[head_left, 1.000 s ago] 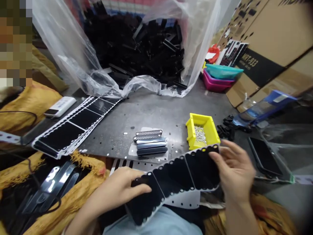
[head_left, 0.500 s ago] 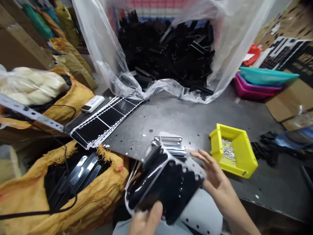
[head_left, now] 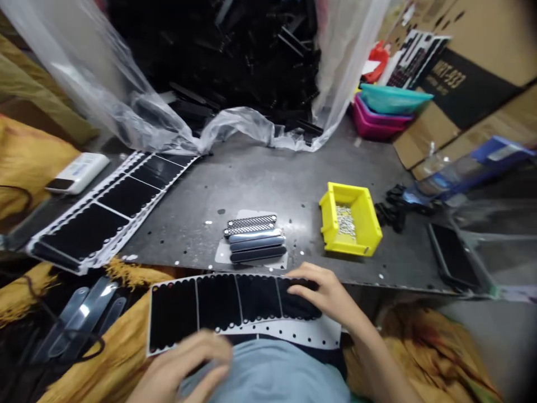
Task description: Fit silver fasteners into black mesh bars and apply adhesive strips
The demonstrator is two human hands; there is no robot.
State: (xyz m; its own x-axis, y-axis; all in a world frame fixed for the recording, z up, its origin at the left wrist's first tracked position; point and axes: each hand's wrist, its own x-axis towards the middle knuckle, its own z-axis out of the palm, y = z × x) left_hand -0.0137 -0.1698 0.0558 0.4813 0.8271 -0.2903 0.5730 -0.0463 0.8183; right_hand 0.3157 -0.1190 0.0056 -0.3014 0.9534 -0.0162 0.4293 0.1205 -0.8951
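**Right hand on a strip of black pads**

Fingers of the right hand (head_left: 329, 294) curve wide over the end pads of the strip of black pads (head_left: 218, 305), flat on top rather than pinching. The left hand (head_left: 184, 366) is blurred, curled at the strip's lower edge; it may be touching, hard to say. The white-backed strip lies just off the near edge of the steel worktable (head_left: 184, 224), above a light-blue shirt (head_left: 268, 375). Farther out on the table are a stack of metal plates (head_left: 255, 238) and a yellow bin (head_left: 350, 221) of small silver parts (head_left: 345, 220).
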